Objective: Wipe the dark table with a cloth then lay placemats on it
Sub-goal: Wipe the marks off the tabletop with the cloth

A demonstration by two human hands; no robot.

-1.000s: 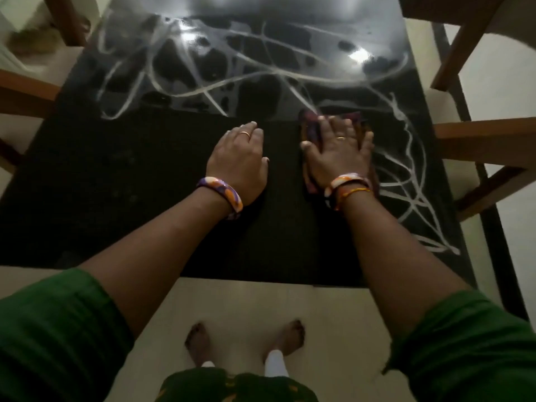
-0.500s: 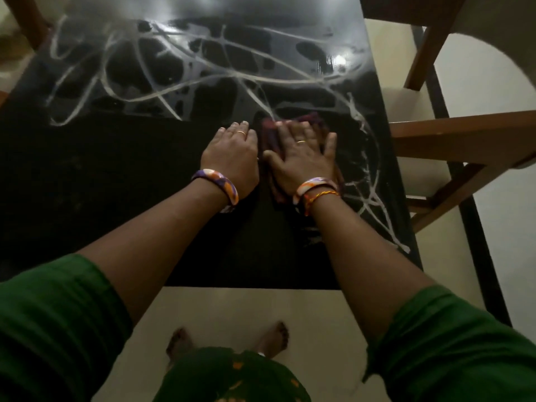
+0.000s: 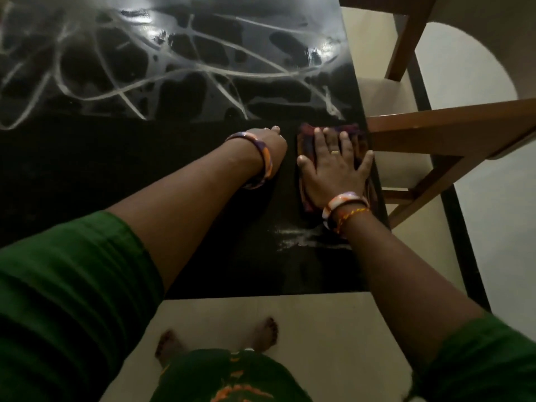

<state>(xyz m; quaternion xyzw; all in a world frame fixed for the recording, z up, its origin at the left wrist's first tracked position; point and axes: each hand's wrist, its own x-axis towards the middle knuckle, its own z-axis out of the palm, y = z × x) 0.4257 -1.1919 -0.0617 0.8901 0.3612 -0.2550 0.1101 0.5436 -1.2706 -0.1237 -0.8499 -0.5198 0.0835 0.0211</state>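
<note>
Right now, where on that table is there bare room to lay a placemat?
The table is bare left of the left hand and across the streaked far half. It is crowded only at the right edge, where the right hand presses the cloth beside the chair.

Place: home dining area
Furniture: glossy dark table (image 3: 87, 175) with pale swirl pattern; wooden chairs (image 3: 452, 132) with cream seats, drawn up beside it
Floor: pale tiles (image 3: 333, 329), bare feet (image 3: 262, 333)
</note>
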